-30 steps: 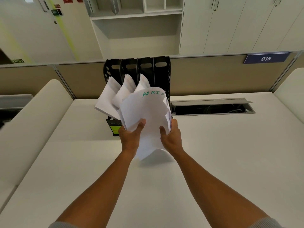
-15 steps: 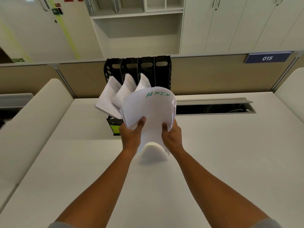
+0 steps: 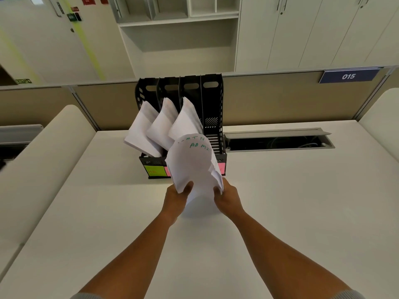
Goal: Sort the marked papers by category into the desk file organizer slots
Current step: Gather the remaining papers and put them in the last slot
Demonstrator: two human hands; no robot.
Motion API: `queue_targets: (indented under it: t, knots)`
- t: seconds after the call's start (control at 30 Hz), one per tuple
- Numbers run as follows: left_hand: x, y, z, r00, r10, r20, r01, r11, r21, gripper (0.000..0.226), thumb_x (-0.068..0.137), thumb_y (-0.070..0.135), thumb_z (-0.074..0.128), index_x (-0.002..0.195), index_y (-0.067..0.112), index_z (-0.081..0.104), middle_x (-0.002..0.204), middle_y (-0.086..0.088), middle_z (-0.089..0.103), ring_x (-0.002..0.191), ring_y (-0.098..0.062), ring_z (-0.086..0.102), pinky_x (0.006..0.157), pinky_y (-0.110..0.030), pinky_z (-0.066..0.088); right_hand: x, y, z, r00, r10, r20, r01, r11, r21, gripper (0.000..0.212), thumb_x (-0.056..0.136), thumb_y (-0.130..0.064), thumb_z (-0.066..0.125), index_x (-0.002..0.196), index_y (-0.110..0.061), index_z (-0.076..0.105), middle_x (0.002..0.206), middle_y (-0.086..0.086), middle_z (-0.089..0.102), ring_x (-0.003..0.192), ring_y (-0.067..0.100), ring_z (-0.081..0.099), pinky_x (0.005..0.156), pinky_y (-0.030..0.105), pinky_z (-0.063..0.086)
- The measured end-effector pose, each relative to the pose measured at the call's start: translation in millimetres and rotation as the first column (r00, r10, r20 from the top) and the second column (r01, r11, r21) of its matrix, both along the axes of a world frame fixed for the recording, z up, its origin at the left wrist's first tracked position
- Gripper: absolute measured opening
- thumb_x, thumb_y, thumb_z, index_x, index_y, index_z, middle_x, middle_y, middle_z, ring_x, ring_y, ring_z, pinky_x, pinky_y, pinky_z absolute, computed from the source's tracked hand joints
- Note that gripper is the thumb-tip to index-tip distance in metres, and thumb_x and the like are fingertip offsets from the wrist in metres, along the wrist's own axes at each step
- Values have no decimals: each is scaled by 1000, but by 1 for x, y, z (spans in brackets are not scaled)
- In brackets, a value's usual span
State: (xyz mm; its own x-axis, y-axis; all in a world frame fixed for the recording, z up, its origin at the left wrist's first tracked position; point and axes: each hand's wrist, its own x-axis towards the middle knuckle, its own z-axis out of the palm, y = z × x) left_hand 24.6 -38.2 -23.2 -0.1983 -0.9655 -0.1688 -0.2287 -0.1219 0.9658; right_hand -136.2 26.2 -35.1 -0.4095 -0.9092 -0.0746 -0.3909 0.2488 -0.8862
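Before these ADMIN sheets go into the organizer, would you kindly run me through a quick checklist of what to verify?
1. Both hands grip the stack: ok. The left hand and right hand pinch the lower edge of the ADMIN papers.
2. Marking legible: ok. Green "ADMI" shows on the top sheet.
3. Target slot free: ok. The rightmost slot of the file organizer looks free of paper; the other three hold sheets.
4. Slot label matches ADMIN: cannot tell. The pink label is mostly hidden behind the stack.
5. Stack squared: not ok. The sheets curl and fan at the right edge.
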Motion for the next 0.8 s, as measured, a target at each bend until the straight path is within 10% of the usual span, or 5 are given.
queue_targets:
  t: [0.23,0.53,0.8]
  knots:
    - [5,-1,13,992,85,-96,-95,989,-113,13,87,40,67,97,34,61,93,8,70,85,-11,68,60,-12,52,-1,-3,6,995,-85,-56,83,995,-50,24,96,-19,49,110,-2,60,70,-17,51,64,3,55,46,1,36]
    - [1,-1,24,937,231,-262,-265,959,-102,53,69,57,76,115,39,57,107,10,67,98,-14,66,67,-18,58,1,-5,9,998,-55,31,57,996,-68,36,90,-19,63,125,-15,56,97,-10,58,87,10,56,79,22,48]
    - [-19,-10,73,839,334,-431,-472,841,-267,55,80,45,73,128,28,51,115,9,62,104,-2,62,73,-13,53,-1,-7,9,995,-86,41,90,991,-102,30,91,-21,63,119,-13,61,91,-6,62,82,14,60,73,22,47]
